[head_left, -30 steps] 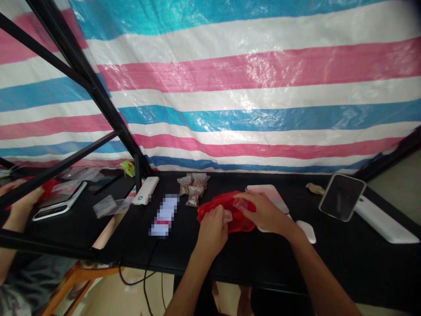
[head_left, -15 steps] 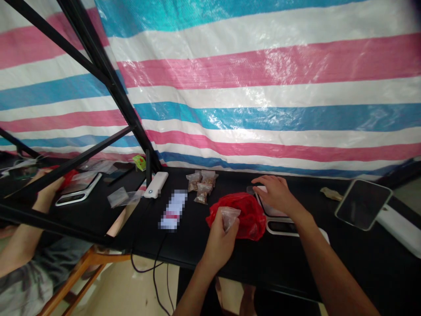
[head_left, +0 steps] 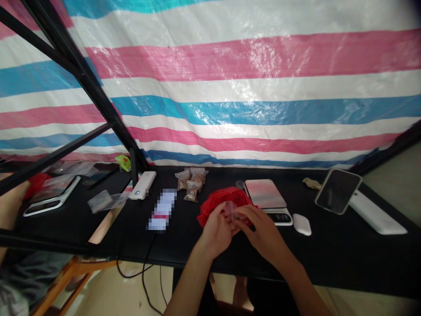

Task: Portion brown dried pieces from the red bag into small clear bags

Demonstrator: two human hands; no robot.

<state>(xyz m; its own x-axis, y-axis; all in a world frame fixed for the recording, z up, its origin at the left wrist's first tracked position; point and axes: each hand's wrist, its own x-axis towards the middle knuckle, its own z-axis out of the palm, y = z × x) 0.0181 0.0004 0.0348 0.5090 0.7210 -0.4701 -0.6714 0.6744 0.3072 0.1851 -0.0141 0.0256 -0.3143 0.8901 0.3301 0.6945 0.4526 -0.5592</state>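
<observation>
Above the near side of a crumpled red plastic bag (head_left: 212,202), both my hands meet at a small clear zip bag (head_left: 231,208). My left hand (head_left: 217,231) is closed around its lower part. The fingers of my right hand (head_left: 261,228) pinch at its right side, partly hiding it. Just right of the red bag sits a white digital scale (head_left: 265,194), nothing on its plate. Several small zip bags with brown contents (head_left: 192,191) lie behind and left of the red bag.
A white power bank (head_left: 143,185) and a blurred-out phone screen (head_left: 162,210) lie left. On the right are a white earbud case (head_left: 301,224) and a phone (head_left: 338,191) leaning on a white object (head_left: 378,213). Black frame bars (head_left: 123,138) separate a neighbouring person's arm (head_left: 11,199) and scale (head_left: 52,202).
My right hand has left the scale and come in to the clear bag at my left hand. The view has shifted, and the earbud case now shows fully.
</observation>
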